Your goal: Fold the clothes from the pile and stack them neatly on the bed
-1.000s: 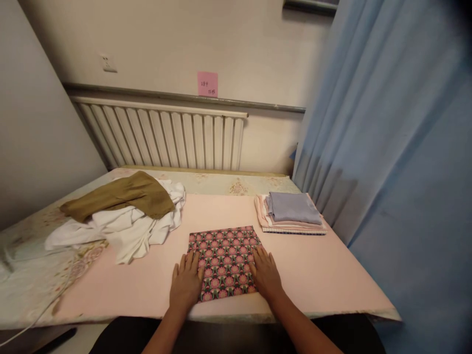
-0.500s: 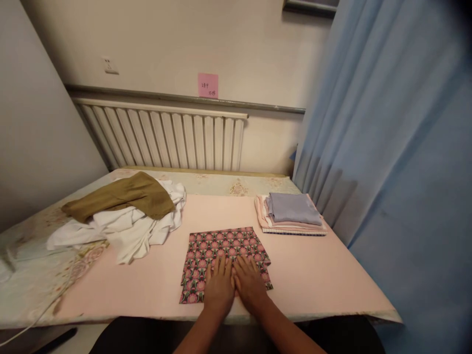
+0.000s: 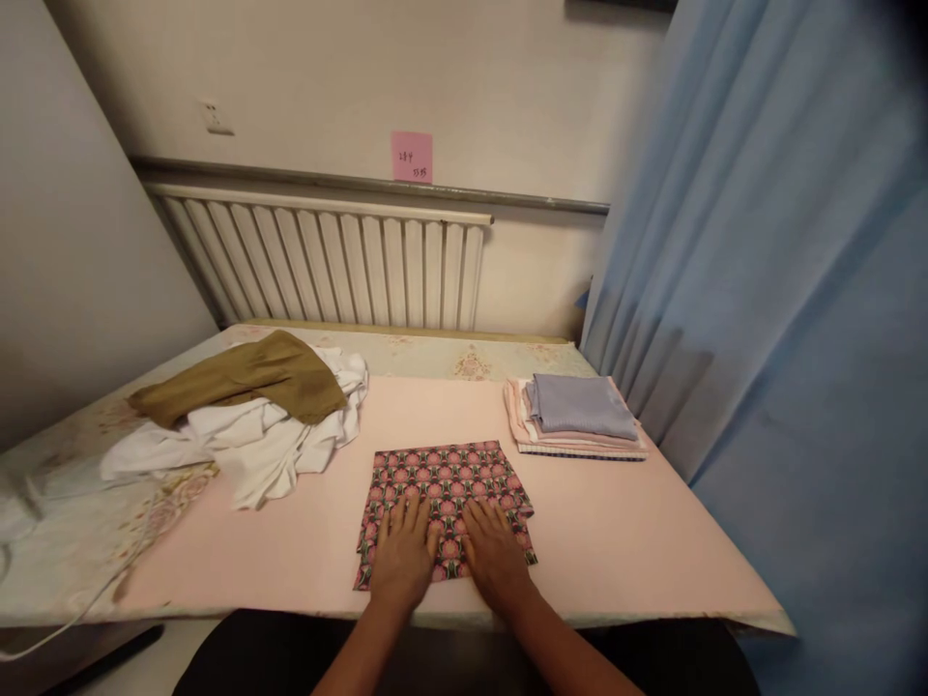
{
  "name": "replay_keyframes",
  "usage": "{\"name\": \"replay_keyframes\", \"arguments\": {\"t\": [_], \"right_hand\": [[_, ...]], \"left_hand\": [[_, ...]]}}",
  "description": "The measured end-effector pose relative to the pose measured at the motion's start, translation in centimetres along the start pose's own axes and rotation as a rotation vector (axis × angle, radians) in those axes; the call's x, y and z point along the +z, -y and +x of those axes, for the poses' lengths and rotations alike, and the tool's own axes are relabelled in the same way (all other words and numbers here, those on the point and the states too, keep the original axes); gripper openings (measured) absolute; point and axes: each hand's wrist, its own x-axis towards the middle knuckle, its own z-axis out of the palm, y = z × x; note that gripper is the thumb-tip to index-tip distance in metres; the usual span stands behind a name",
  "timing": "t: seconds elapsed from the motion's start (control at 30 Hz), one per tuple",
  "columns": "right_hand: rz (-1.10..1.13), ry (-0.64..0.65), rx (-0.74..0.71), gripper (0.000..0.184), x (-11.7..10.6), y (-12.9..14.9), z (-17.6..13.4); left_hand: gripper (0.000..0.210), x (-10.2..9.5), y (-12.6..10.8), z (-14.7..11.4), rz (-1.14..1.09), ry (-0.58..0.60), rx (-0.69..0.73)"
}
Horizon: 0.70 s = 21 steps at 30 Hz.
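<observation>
A folded cloth with a pink flower pattern on a dark ground (image 3: pixel 442 474) lies on the pink table cover (image 3: pixel 290 561) in front of me. Its layers do not quite line up at the left and right edges. My left hand (image 3: pixel 404 556) rests flat on the cloth's lower left part, fingers stretched out. Flat on the lower right part lies my right hand (image 3: pixel 497 551), its fingers also extended. A strip of patterned cloth shows between the two hands. Neither hand grips anything.
Crumpled white clothes (image 3: pixel 290 454) lie at the left with an olive-brown garment (image 3: pixel 253 377) on top. A stack of folded clothes, a grey-blue one (image 3: pixel 584 406) uppermost, sits at the back right. A blue curtain (image 3: pixel 768 290) hangs along the right side; a radiator (image 3: pixel 348 266) stands behind.
My left hand has slid left across the cloth, away from my right hand, which stays almost in place. The view has shifted slightly.
</observation>
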Motion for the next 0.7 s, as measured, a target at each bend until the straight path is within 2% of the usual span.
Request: {"name": "replay_keyframes", "arguments": {"t": [0.13,0.27,0.47,0.57,0.7], "right_hand": [[-0.017,0.031,0.014,0.04,-0.3,0.0,0.0],[0.015,0.04,0.044,0.039,-0.3,1.7,0.5],[0.129,0.115,-0.173,0.05,0.0,5.7,1.8],[0.117,0.148,-0.167,0.049,-0.3,5.7,2.3],[0.087,0.146,-0.134,0.049,-0.8,3.7,2.4]], "left_hand": [[0.054,-0.3,2.5,-0.4,0.002,0.008,-0.025],[0.054,-0.2,3.2,-0.5,-0.019,0.015,-0.015],[0.054,0.1,3.3,-0.6,-0.009,0.031,-0.013],[0.053,0.0,3.6,-0.6,0.005,0.037,-0.038],[0.053,-0.3,4.0,-0.7,0.02,0.03,-0.088]]}}
